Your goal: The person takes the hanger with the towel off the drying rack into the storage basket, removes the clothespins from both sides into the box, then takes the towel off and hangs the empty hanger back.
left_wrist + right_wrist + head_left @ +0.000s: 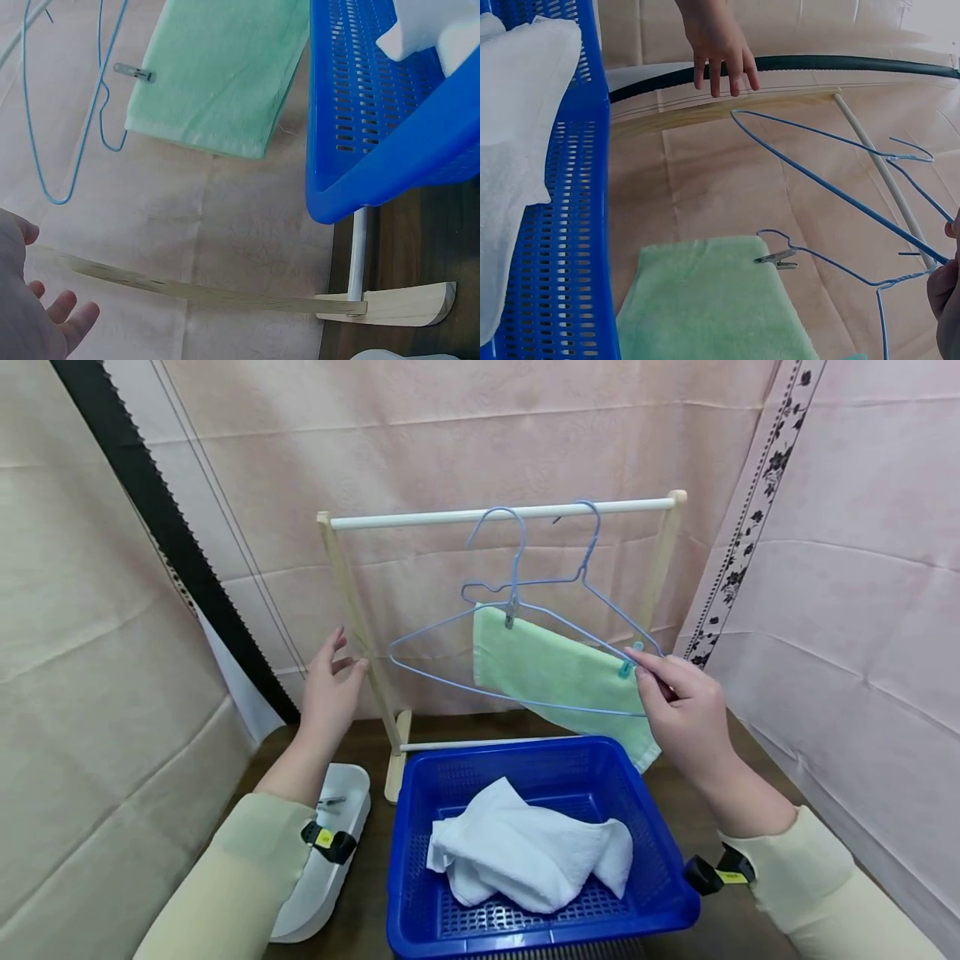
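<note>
My right hand (686, 710) pinches the right end of an empty blue wire hanger (517, 560), tilted in front of the rack. Its hook overlaps the white rod (420, 519) in the head view. Behind it, a second blue hanger (611, 606) hangs by its hook from the rod. A light green towel (562, 672) hangs from this one, held by a grey metal clip (511, 612) and a teal clip (627, 667) close to my right fingers. My left hand (330, 693) is raised beside the rack's left post, fingers relaxed and holding nothing.
A blue perforated basket (399, 868) with a crumpled white towel (525, 852) stands in front of the rack. Left of it is a white tray (318, 893) with a small clip inside, partly under my left forearm. Pale fabric (420, 443) hangs around the dark table.
</note>
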Tool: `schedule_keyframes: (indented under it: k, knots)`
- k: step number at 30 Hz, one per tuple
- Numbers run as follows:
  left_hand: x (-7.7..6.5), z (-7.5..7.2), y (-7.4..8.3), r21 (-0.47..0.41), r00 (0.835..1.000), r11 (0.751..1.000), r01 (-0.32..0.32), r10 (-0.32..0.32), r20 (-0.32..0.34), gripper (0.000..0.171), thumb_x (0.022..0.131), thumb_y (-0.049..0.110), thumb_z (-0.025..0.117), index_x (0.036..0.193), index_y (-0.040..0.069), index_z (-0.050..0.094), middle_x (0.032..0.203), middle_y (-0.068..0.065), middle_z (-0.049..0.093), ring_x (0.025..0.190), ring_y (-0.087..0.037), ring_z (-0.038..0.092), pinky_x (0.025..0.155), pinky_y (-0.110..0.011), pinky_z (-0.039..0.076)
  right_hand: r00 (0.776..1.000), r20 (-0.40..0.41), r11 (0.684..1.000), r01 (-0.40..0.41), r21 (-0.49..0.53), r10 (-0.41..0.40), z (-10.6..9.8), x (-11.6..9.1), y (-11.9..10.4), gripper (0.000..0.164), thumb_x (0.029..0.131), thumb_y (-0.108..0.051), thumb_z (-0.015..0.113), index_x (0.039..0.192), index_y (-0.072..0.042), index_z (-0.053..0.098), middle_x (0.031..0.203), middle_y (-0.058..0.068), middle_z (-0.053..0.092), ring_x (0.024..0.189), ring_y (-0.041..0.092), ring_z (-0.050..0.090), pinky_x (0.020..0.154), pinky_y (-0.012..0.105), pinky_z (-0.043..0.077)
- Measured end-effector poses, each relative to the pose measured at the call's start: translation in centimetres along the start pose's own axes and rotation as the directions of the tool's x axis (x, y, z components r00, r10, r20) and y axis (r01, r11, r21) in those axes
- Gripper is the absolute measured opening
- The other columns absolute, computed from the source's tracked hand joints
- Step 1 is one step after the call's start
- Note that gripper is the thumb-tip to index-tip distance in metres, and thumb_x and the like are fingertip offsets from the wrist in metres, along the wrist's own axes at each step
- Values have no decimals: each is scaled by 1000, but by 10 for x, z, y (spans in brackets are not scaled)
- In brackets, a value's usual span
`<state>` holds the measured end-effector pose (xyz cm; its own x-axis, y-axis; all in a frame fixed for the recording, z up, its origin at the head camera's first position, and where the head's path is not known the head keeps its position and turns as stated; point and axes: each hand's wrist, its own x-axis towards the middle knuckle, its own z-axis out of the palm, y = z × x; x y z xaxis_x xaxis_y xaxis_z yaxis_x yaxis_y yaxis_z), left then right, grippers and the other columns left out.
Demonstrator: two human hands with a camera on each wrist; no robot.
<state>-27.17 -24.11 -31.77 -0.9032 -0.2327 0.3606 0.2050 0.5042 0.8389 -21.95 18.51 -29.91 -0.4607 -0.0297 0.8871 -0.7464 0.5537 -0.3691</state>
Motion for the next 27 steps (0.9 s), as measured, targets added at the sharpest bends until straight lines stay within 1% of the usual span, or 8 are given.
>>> schedule_keyframes:
  k: [4, 7, 13, 16, 19, 23, 26, 27]
  knots:
    - [10, 5, -3, -15, 1000, 1000, -12, 12, -8, 69, 102, 29, 55, 158, 38, 15, 159, -3, 29, 138, -28, 40, 103, -48, 45, 1000, -15, 999, 15, 35, -15, 3, 9, -18, 24, 87, 15, 59, 105, 7, 74, 59, 4, 35, 58, -1, 27, 51, 21, 22]
    - [16, 9, -3, -12, 1000, 1000, -9, 9, -6, 71, 102, 24, 54, 158, 39, 13, 159, -2, 28, 138, -28, 40, 102, -46, 46, 999, -27, 999, 21, 42, -20, 5, 13, -25, 24, 87, 15, 59, 105, 7, 74, 58, 4, 36, 57, -1, 26, 50, 21, 22]
    - [24, 15, 0, -9, 1000, 1000, 12, -12, -7, 73, 103, 18, 51, 157, 42, 9, 161, 0, 26, 139, -28, 40, 99, -46, 48, 999, -41, 999, 21, 33, -20, 14, 20, -24, 24, 89, 13, 60, 106, 5, 74, 60, 5, 41, 57, -3, 27, 49, 20, 23]
    - [27, 17, 2, -11, 1000, 1000, 27, -27, -6, 72, 104, 18, 49, 157, 43, 7, 161, -2, 26, 138, -27, 41, 98, -45, 48, 999, -45, 999, 25, 41, -23, 19, 24, -24, 24, 89, 13, 59, 107, 5, 74, 60, 6, 40, 57, -2, 27, 49, 21, 23]
    - [28, 19, 3, -3, 999, 999, 49, -49, 7, 71, 105, 21, 47, 158, 42, 4, 161, -5, 26, 137, -28, 42, 99, -48, 47, 999, -42, 998, 13, 53, -11, 23, 26, -27, 25, 90, 13, 57, 108, 6, 74, 60, 6, 40, 57, -1, 28, 49, 21, 23]
    - [28, 24, 1, 16, 999, 999, 40, -40, 17, 68, 106, 22, 45, 158, 40, 5, 159, -9, 31, 135, -32, 45, 99, -53, 47, 999, -44, 999, -4, 39, 6, 30, 26, -9, 26, 91, 11, 57, 110, 2, 74, 60, 5, 40, 56, -1, 28, 49, 22, 23]
    - [28, 26, -2, 38, 1000, 999, 10, -10, 10, 66, 107, 20, 44, 159, 37, 7, 156, -12, 36, 132, -34, 47, 97, -54, 48, 998, -62, 999, 0, 34, 2, 36, 27, 8, 25, 92, 7, 59, 109, -1, 76, 60, 4, 41, 55, 0, 29, 49, 22, 23]
    - [28, 26, -3, 49, 1000, 999, 5, -5, 11, 65, 107, 20, 43, 159, 36, 7, 155, -12, 37, 132, -34, 47, 97, -54, 48, 998, -69, 999, 3, 36, -1, 37, 29, 9, 25, 92, 7, 60, 109, -2, 76, 59, 3, 40, 55, 0, 29, 49, 22, 23]
